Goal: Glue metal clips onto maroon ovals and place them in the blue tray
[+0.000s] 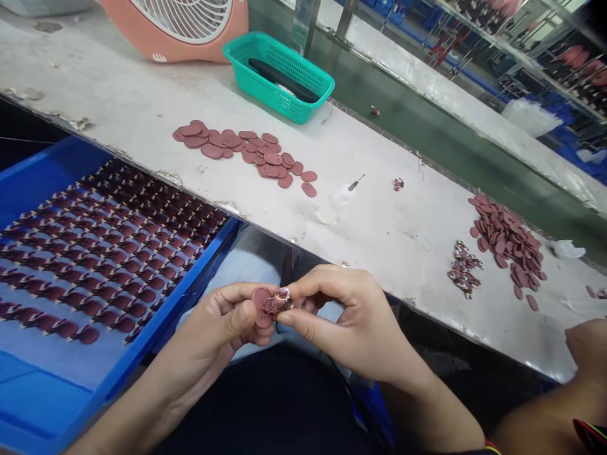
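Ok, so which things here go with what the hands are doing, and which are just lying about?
Probably part of the work:
red disc in the left hand
small shiny piece in the right hand
loose discs and heaped shiny pieces
blue tray of similar pieces
maybe the white bottle

Seemingly just there:
orange fan
green basket
crumpled white scrap

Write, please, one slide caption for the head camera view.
Left fingers pinch a reddish oval disc; right fingers hold a small multicoloured piece against it.
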Action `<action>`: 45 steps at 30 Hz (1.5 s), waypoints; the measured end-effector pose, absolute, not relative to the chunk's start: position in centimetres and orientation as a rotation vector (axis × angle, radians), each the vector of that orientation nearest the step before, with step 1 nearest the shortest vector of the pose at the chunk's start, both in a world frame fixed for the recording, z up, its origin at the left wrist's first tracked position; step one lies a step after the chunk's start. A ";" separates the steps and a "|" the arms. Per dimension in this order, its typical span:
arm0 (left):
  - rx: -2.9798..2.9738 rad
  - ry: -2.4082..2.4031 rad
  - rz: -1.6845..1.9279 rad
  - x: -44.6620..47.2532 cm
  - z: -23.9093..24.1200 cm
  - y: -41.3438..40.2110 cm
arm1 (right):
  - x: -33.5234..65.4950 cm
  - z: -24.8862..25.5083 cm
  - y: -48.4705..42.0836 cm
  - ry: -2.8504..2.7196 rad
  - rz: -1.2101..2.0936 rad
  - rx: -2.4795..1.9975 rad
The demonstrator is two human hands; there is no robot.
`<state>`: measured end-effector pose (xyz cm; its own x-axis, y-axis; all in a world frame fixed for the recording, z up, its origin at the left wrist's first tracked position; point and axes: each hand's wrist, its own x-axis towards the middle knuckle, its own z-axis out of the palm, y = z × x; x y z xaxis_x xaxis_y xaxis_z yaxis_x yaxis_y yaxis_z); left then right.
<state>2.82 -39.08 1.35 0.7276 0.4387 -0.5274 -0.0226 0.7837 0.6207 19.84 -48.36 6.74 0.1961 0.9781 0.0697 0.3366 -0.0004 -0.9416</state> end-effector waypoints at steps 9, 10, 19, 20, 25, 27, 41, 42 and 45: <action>0.617 0.731 0.250 3.0 1.2 -39.1 | 20.1 7.4 -47.9 -1.437 0.822 -1.551; 0.616 0.731 0.244 3.0 1.1 -39.1 | 20.2 7.4 -47.9 -1.441 0.826 -1.555; 0.522 0.769 0.238 3.0 1.5 -39.1 | 20.5 7.1 -47.5 -1.485 0.882 -1.581; 0.510 0.777 0.238 3.1 1.6 -39.1 | 20.6 7.2 -47.5 -1.486 0.882 -1.581; 0.469 0.792 0.234 3.2 2.0 -39.1 | 20.6 7.4 -47.2 -1.521 0.871 -1.566; 0.464 0.788 0.231 3.1 1.9 -39.0 | 20.5 7.4 -47.2 -1.550 0.848 -1.568; 0.470 0.765 0.198 3.2 1.9 -38.6 | 20.4 7.3 -47.2 -1.592 0.779 -1.538; 0.475 0.756 0.195 3.3 1.7 -38.6 | 20.4 7.3 -47.2 -1.597 0.773 -1.535; 0.498 0.725 0.182 3.2 1.2 -38.5 | 20.4 7.2 -47.4 -1.610 0.744 -1.517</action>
<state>3.23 -38.46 1.24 0.7390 0.3271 -0.5889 0.0102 0.8686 0.4953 20.36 -47.35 7.21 0.0230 0.9887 0.1482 0.5279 0.1138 -0.8417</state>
